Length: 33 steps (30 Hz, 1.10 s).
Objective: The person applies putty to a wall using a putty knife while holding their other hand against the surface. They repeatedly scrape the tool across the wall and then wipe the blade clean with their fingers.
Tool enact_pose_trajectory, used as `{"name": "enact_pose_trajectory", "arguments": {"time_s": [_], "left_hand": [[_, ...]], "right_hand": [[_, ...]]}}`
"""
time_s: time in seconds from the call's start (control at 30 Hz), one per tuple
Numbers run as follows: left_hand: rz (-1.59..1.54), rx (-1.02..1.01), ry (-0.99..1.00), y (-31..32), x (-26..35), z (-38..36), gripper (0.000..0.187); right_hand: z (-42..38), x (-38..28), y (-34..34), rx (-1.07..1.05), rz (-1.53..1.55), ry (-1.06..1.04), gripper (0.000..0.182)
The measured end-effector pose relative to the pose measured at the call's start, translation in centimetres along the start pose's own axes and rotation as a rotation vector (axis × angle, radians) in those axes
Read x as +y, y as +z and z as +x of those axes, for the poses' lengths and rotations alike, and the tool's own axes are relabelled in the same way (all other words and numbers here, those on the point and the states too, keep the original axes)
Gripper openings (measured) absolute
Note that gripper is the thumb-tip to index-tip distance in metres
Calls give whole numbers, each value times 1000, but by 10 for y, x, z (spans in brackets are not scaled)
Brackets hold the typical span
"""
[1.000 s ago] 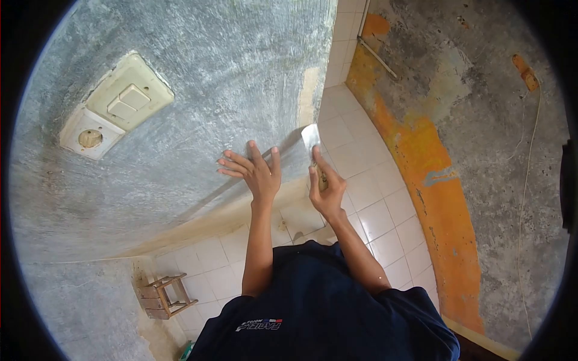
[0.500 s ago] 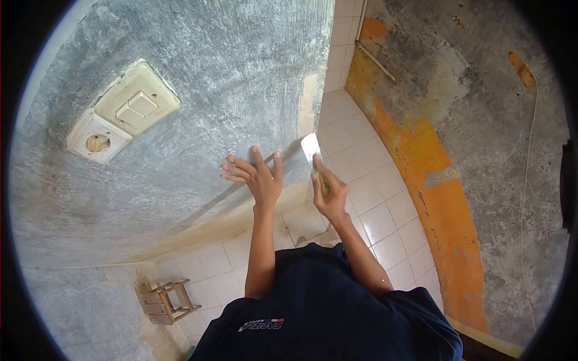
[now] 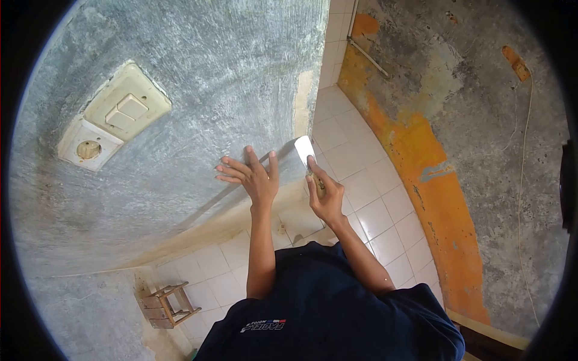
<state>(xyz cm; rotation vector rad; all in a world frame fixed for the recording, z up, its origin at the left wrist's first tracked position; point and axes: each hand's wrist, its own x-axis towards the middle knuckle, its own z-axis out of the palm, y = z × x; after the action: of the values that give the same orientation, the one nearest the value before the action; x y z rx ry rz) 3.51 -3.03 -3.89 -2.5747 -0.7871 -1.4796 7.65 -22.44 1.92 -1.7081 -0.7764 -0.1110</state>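
Observation:
My left hand (image 3: pixel 257 180) rests with fingers spread against the grey, scraped-looking wall (image 3: pixel 198 108). To its right, my right hand (image 3: pixel 327 194) is wrapped round the handle of a putty knife (image 3: pixel 304 147), with the index finger stretched along it toward the blade. The flat, bright blade points up and lies at the wall's edge. Just above the blade runs a pale beige strip (image 3: pixel 302 102) along that edge. Most of the handle is hidden by my fingers.
A light switch (image 3: pixel 128 111) and a socket (image 3: pixel 90 149) are set in the wall on the left. A small wooden stool (image 3: pixel 170 305) stands on the tiled floor (image 3: pixel 373 216). Opposite is a grey wall (image 3: pixel 487 180) with orange paint (image 3: pixel 448 216) and a hanging wire (image 3: pixel 522 174).
The view has shifted slightly, so the wall and both hands appear a little further left. The putty knife's blade has tilted a bit more to the left. My left hand keeps its spread pose.

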Motion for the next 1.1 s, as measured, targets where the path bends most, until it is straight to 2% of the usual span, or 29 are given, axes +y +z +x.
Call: {"name": "enact_pose_trajectory", "arguments": {"time_s": [0.17,0.27,0.4,0.47,0.57,0.63,0.7,0.87,1.1], "left_hand": [[-2,-10,-4,-2,0,0,82],[-6,-17,-9,-1,0,0,82],[-5,-7,-8,-1,0,0,82],[6,-3,-2,-1,-1,1,82],[14,-9,-12,2,0,-6,81],[4,14,-9,4,-2,1,80],[-3,-23,-17,-1,0,-1,80],[5,-17,-18,1,-1,-3,83],[-13,0,-12,-1,1,0,89]], "right_hand": [[-3,18,6,28,-30,-68,37],[5,1,5,34,-9,-26,38],[-1,15,5,25,-43,-48,38],[4,17,8,89,-97,-152,42],[33,-22,-2,113,-38,-151,43],[26,-7,1,126,-31,-161,43],[7,7,3,30,-48,-100,38],[1,4,2,5,-12,-33,38],[3,8,7,15,-16,-45,36]]}}
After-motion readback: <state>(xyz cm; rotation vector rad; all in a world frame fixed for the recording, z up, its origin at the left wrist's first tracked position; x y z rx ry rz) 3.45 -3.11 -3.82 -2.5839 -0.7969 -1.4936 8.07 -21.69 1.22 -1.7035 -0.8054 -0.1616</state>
